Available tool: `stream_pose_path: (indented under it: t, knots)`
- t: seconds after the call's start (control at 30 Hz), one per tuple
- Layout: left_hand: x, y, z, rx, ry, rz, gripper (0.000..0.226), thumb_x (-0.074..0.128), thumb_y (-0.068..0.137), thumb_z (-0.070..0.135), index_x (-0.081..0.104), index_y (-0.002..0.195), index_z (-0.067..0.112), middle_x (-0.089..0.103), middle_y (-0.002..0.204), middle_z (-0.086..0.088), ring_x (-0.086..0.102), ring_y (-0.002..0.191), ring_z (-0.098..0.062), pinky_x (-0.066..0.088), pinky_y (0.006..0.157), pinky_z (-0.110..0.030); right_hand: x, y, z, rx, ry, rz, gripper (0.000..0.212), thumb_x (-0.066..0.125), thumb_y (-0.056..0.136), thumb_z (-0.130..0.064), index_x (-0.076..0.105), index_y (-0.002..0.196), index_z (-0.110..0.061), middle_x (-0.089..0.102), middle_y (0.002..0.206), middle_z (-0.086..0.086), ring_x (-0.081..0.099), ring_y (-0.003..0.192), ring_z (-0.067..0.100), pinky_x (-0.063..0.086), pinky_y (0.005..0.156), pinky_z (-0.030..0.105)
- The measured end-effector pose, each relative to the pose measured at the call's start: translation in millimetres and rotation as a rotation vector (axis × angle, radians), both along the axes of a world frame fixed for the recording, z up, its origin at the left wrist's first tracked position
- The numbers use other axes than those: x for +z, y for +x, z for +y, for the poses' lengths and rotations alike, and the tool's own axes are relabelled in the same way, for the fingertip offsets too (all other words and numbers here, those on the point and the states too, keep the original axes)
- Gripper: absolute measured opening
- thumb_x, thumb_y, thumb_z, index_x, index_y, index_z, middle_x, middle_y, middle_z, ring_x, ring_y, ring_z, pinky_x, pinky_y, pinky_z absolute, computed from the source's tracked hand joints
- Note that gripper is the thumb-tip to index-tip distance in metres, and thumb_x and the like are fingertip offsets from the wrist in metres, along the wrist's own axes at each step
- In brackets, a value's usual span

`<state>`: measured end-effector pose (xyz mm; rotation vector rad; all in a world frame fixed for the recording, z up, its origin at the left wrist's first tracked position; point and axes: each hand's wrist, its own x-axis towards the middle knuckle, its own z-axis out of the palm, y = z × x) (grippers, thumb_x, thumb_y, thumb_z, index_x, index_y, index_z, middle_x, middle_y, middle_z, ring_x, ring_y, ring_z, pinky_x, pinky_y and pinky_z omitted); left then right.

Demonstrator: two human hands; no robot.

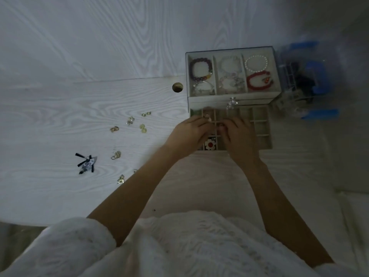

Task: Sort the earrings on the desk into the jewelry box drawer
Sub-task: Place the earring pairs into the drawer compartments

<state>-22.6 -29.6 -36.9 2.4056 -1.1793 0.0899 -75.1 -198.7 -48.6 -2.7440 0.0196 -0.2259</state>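
I am holding my left hand (190, 132) and right hand (238, 134) together over the pulled-out drawer (261, 128) of the jewelry box (231, 73) near the worktop's (79, 108) far right; fingers are curling, but I cannot tell what they are pinching. Gold earrings (129, 120) are lying scattered mid-worktop, left of the drawer.

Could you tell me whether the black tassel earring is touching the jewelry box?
Apart: the head view shows the tassel earring far left of the jewelry box, bare desk between.
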Motion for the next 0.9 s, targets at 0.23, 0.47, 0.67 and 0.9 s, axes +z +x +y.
stream_pose_path:
  t: [0.23, 0.47, 0.67, 0.9]
  knots:
    - [-9.5, -29.8, 107.0, 0.679, -0.123, 0.104, 0.016, 0.062, 0.086, 0.016, 0.067, 0.101, 0.016, 0.069, 0.083, 0.001, 0.062, 0.079, -0.019, 0.050, 0.062, -0.029, 3.5, 19.7, 73.2, 0.286, 0.204, 0.055, 0.023, 0.052, 0.087, 0.000, 0.065, 0.106, -0.005, 0.066, 0.097, 0.012, 0.060, 0.087, 0.026, 0.043, 0.072, 0.025]
    - [-39.5, 5.1, 132.1, 0.885, -0.054, 0.393, 0.043, 0.062, 0.084, 0.017, 0.051, 0.125, 0.007, 0.055, 0.117, -0.016, 0.057, 0.099, -0.030, 0.049, 0.082, -0.038, -15.5, 91.3, 139.5, 0.412, 0.169, 0.213, 0.031, 0.057, 0.086, -0.003, 0.061, 0.116, -0.009, 0.060, 0.113, 0.011, 0.055, 0.103, 0.027, 0.049, 0.084, 0.040]
    - [-42.7, 18.9, 126.8, 0.900, -0.039, 0.406, 0.024, 0.061, 0.084, 0.018, 0.063, 0.107, 0.011, 0.058, 0.106, -0.013, 0.059, 0.089, -0.030, 0.047, 0.073, -0.037, -23.3, 127.3, 170.1, 0.515, 0.057, 0.262, 0.038, 0.050, 0.092, -0.005, 0.054, 0.128, -0.016, 0.051, 0.130, 0.007, 0.041, 0.119, 0.026, 0.045, 0.091, 0.037]
    - [-47.1, 5.9, 132.6, 0.863, -0.150, 0.385, 0.011, 0.061, 0.083, 0.006, 0.071, 0.088, 0.008, 0.066, 0.090, -0.011, 0.063, 0.075, -0.024, 0.054, 0.071, -0.039, -33.8, 114.0, 159.8, 0.593, -0.110, 0.209, 0.025, 0.052, 0.085, 0.003, 0.068, 0.102, -0.006, 0.063, 0.098, 0.011, 0.054, 0.092, 0.028, 0.049, 0.072, 0.039]
